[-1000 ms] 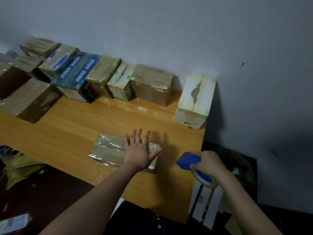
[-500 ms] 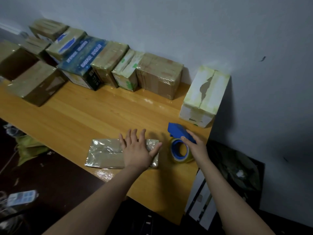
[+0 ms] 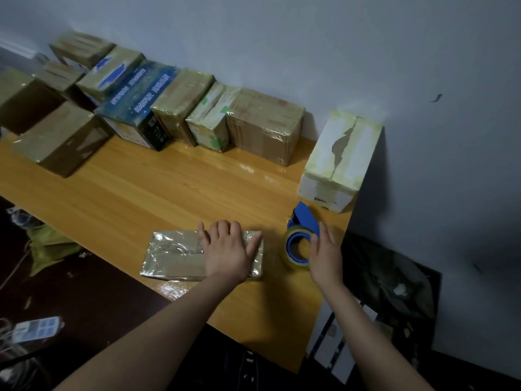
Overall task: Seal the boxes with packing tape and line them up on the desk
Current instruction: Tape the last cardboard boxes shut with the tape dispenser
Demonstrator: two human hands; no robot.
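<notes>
Now the tape dispenser (image 3: 304, 221) stands on the desk (image 3: 169, 193) just right of the taped box (image 3: 173, 256), released by the straight-fingered right hand (image 3: 324, 253); the left hand (image 3: 225, 249) still lies flat on that box.

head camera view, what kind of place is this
Probably a home or small-shop packing corner: a wooden desk against a plain wall, a row of taped boxes along it, and a tape dispenser beside the parcel under the left hand.

Eleven boxes (image 3: 265, 125), one tape dispenser (image 3: 300, 241), one desk (image 3: 169, 193), two hands (image 3: 228, 249).
</notes>
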